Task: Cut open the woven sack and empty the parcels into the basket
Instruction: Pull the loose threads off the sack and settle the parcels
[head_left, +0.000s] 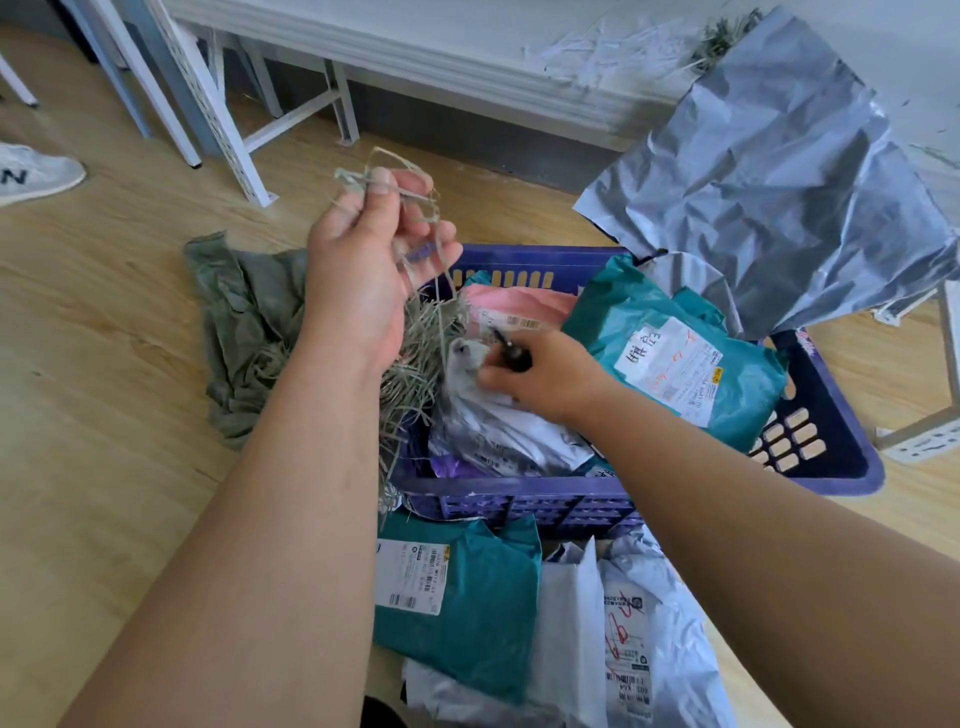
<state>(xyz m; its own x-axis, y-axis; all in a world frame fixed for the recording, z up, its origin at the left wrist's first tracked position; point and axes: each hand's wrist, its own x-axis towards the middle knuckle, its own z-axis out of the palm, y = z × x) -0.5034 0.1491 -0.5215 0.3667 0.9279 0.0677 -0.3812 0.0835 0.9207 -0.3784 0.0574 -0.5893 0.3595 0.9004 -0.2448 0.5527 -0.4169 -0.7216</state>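
We see a light wood-plank floor, white perforated metal shelf legs at eleven o'clock, a white wall at twelve.

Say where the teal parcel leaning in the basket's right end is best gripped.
Grip the teal parcel at its raised upper-left corner, coming from above. It leans tilted against the basket wall, so that soft edge stands free, while its lower end looks wedged among other parcels.
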